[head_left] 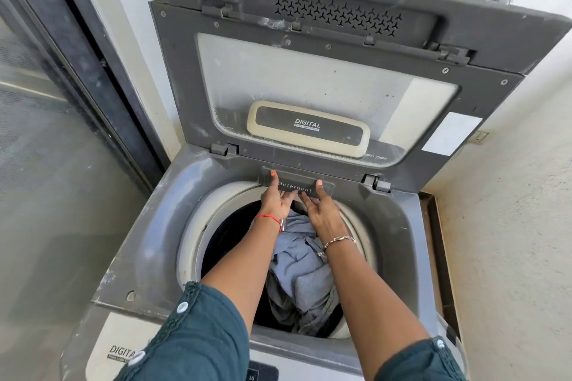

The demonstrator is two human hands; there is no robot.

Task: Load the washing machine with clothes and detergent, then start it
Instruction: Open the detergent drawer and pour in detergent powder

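A grey top-loading washing machine (pixel 148 244) stands with its lid (pixel 309 71) folded up against the wall. Blue-grey clothes (pixel 297 263) lie in the drum. At the back rim sits the dark drawer marked "Detergent" (pixel 298 186). My left hand (pixel 275 198) grips the drawer's left end, thumb on top and fingers curled under the front edge. My right hand (pixel 320 210) holds its right end the same way, thumb on top. Both forearms reach across the drum opening.
A dark-framed glass door (pixel 62 133) stands close on the left. A white wall (pixel 510 226) runs along the right. The machine's control panel (pixel 263 371) lies at the near edge, partly hidden by my teal sleeves.
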